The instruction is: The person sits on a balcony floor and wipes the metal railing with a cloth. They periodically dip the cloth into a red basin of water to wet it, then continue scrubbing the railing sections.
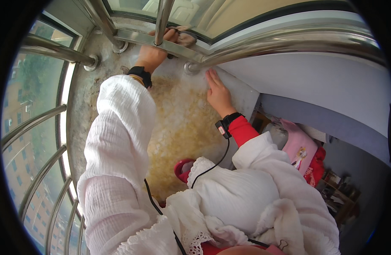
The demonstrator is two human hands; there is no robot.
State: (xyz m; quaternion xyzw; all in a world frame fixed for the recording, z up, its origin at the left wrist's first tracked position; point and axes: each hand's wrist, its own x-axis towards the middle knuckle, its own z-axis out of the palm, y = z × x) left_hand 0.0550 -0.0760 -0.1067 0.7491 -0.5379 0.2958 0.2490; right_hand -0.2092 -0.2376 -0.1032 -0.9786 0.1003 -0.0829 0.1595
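Observation:
My left hand (pixel 152 56) reaches past the flat steel bar (pixel 140 38) at the far end of the stained ledge (pixel 178 123). Its fingers, partly hidden by the bar and an upright post, are closed on a crumpled grey-brown cloth (pixel 186 39) beside the window frame. Closer to me, my right hand (pixel 219 95) lies with fingers stretched out near the ledge's right edge, just below the foot of a thick steel rail (pixel 289 42). It holds nothing. Both wrists carry black bands, the right one with a small box and a cable.
Steel railings (pixel 38 123) run along the window on the left, with buildings and trees outside. A red shoe (pixel 183 170) shows on the yellowed surface below me. At the right, a pink cloth item (pixel 298 146), a red bag (pixel 316 165) and a cluttered shelf (pixel 338 191) stand lower down.

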